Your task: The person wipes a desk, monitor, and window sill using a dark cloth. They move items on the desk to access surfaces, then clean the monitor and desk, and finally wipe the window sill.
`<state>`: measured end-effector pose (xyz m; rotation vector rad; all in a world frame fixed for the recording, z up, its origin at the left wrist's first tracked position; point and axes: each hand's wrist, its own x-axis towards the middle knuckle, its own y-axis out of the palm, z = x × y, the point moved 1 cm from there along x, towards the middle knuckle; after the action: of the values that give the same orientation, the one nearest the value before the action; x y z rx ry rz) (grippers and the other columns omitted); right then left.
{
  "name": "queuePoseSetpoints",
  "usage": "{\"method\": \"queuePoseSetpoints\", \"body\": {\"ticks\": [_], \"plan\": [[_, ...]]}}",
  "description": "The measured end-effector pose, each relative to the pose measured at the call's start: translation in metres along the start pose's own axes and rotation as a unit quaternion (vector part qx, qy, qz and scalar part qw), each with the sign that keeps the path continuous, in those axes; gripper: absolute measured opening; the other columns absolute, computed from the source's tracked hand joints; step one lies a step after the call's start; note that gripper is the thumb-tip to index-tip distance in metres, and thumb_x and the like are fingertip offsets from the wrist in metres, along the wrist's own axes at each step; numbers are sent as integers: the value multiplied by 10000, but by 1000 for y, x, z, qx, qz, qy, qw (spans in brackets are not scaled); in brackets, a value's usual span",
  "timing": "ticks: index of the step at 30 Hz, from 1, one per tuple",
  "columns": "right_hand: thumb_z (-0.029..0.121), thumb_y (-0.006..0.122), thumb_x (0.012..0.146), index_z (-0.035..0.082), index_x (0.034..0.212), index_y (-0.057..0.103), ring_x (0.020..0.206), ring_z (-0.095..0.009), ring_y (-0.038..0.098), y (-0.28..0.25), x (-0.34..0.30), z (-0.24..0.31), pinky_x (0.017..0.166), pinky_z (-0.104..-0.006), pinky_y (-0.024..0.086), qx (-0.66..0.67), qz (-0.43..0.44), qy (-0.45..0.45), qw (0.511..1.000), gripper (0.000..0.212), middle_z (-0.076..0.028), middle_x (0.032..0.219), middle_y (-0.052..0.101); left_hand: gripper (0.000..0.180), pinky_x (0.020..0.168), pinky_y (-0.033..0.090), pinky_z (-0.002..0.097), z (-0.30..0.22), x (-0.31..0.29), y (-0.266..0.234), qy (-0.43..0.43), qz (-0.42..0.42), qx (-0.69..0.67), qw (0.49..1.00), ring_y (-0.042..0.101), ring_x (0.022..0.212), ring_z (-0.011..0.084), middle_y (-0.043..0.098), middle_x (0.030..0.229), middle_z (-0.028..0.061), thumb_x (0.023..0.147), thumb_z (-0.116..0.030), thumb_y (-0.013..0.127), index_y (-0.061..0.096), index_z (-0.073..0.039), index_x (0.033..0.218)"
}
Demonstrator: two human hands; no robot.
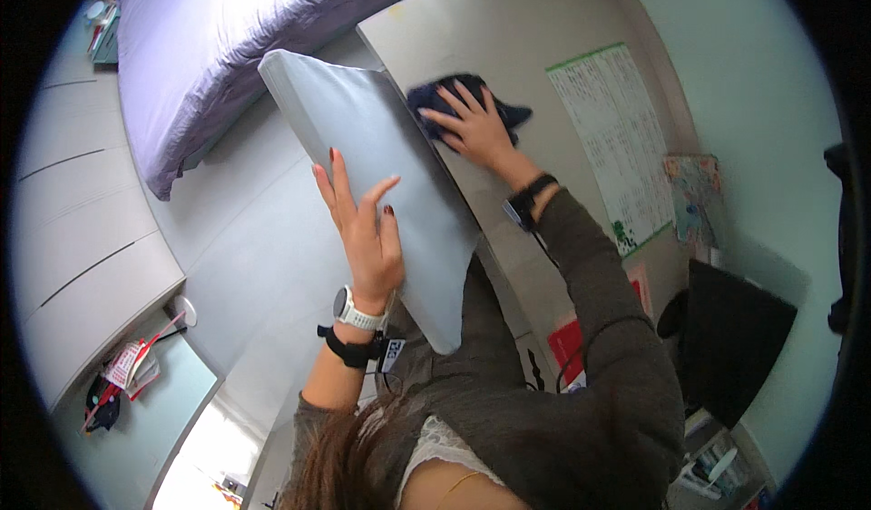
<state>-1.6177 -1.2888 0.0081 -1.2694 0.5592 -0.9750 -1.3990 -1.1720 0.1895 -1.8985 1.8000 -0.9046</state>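
A large pale grey-blue sheet, looking like a desk mat, slants along the near edge of the beige desk. Against its face rests my left hand, fingers spread apart. A white watch and a black band are on that wrist. On the desktop, just beyond the sheet's far edge, lies a bunched dark navy cloth. My right hand presses down on this cloth with its fingers spread over it; a black band circles that wrist.
A bed with a purple cover stands at the far left. White drawers line the left side. A green-edged chart lies on the desk, with a dark screen at right. A pale table holds papers.
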Motion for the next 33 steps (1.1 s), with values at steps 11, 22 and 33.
{"method": "queuePoseSetpoints", "body": {"ticks": [11,22,33], "plan": [[483,455,1000,355,1585,120,1505,-421,45,7,-265,104,1112,-716,78,-14,28,622,783,686,-148,1651,69,399,1207,104,535,57,-75,-38,34,26,-157,987,56,1518,392,102,1633,215,961,-118,520,528,-103,1360],[661,383,935,267,1565,-166,1460,-544,-64,-10,-118,44,1099,-738,76,270,-32,840,469,924,-265,1596,-199,386,1183,172,520,192,-131,-120,-93,91,-54,990,90,1508,403,76,1622,238,969,-124,522,516,-61,1350],[112,737,833,359,1561,-119,1431,-437,212,-50,-154,59,944,-648,488,355,83,779,510,1150,-176,1585,-89,465,1182,238,491,260,13,-149,-134,179,-7,975,188,1486,399,152,1603,222,836,37,490,590,-79,1276]]}}
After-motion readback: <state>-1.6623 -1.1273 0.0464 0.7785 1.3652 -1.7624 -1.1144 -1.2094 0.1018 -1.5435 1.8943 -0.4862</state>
